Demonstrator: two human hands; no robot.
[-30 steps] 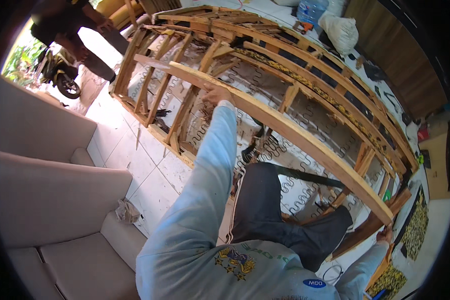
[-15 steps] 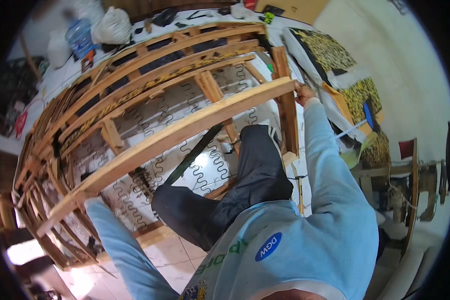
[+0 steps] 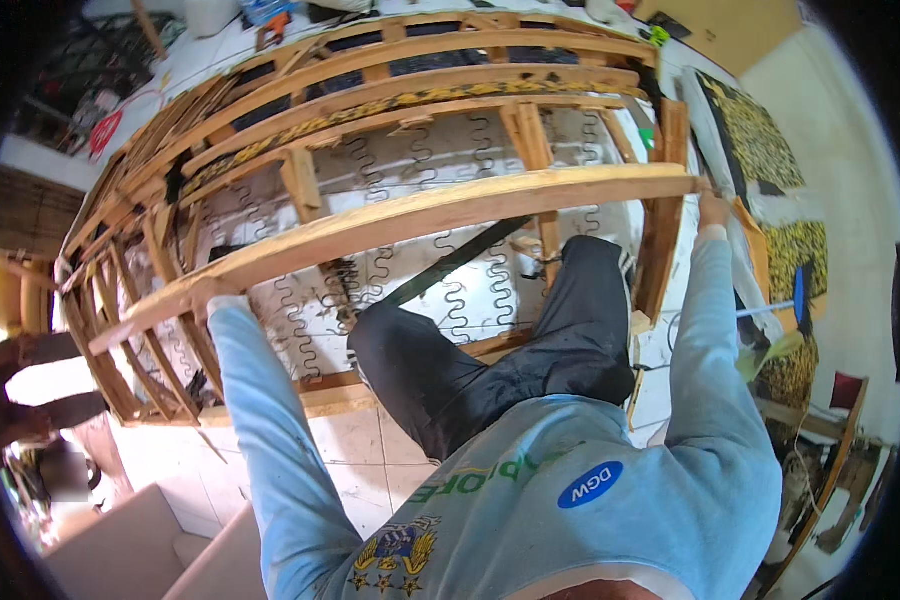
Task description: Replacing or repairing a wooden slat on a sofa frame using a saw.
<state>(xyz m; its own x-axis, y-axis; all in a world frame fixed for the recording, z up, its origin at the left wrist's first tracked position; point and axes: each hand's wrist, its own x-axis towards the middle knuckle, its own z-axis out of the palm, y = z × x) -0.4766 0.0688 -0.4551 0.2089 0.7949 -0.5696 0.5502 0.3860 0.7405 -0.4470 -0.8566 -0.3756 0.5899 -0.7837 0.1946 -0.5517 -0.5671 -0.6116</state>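
A long curved wooden rail (image 3: 420,215) runs across the front of a bare wooden sofa frame (image 3: 370,70) with zigzag springs (image 3: 470,290). My left hand (image 3: 210,295) grips the rail near its left end, mostly hidden behind the wood. My right hand (image 3: 712,207) holds the rail's right end beside an upright post (image 3: 660,250). My bent knee in dark trousers (image 3: 530,350) presses toward the frame under the rail. Both arms wear light blue sleeves.
Leopard-print fabric pieces (image 3: 760,150) lie on the floor at right. A grey upholstered sofa (image 3: 140,550) sits at lower left. Another person's legs (image 3: 30,385) show at the far left. White floor tiles (image 3: 370,460) lie below the frame.
The view has swung from the frame's left end toward its right end. Both hands have stayed on the curved rail, which now lies more level in the picture.
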